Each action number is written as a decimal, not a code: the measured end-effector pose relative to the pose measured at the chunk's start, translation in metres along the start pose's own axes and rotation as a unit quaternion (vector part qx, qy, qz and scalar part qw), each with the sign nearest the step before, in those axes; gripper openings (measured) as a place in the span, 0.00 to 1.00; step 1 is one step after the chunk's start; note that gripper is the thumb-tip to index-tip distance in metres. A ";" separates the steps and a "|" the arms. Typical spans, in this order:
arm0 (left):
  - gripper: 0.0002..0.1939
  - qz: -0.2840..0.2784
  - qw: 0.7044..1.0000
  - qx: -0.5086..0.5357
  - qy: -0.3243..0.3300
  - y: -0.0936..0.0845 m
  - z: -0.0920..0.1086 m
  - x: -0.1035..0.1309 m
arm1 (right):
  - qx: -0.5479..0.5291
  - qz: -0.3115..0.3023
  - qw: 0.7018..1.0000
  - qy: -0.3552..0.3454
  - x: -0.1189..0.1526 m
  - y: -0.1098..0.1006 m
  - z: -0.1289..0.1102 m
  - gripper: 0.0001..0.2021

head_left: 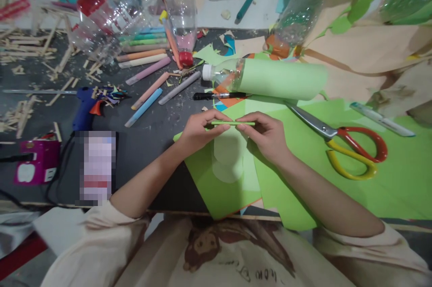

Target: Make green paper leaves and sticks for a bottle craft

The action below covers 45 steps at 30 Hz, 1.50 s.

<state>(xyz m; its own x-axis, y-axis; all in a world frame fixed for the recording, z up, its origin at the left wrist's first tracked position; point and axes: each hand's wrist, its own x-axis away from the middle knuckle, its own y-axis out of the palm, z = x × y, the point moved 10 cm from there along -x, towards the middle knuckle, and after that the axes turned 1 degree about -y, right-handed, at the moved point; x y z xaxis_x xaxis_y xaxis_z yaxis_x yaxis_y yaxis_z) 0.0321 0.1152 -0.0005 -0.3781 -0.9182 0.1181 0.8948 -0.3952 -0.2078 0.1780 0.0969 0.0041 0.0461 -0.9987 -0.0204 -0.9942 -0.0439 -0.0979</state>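
Hands (pixel 233 134) are both pinching a thin green paper strip (pixel 232 123), one at each end, just in from the surface's (pixel 162 156) near edge. Scissors (pixel 332 132) lie right of them, wrapped bottle (pixel 283 78) just beyond.

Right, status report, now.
Left hand and right hand: both pinching thin green strip. Scissors right of hands, off the strip. Green paper beneath.

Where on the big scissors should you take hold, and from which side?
Best grip the scissors by the red loop and yellow loop, probably coming from the right. They lie on the green paper with both open loops at that end, while the blades point away, toward the bottle.
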 end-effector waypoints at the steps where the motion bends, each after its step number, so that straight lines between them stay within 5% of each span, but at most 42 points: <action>1: 0.14 0.005 1.000 0.009 -0.001 -0.001 0.000 0.000 | -0.003 0.002 1.000 -0.001 0.000 0.000 0.000 0.11; 15: 0.11 0.012 0.999 0.030 -0.003 0.000 0.001 0.001 | 0.007 -0.032 0.999 -0.009 -0.001 0.006 -0.003 0.07; 45: 0.25 0.034 0.992 0.115 -0.036 -0.002 -0.010 0.004 | 0.015 0.003 0.999 -0.036 0.002 -0.002 -0.008 0.02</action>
<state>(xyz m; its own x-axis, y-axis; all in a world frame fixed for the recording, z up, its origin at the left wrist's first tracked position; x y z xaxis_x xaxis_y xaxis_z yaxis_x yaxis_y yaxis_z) 0.0261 0.1119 -0.0092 -0.3039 -0.9352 0.1820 0.9515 -0.3076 0.0084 0.1790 0.0951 0.0120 0.0471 -0.9947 -0.0917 -0.9912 -0.0352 -0.1276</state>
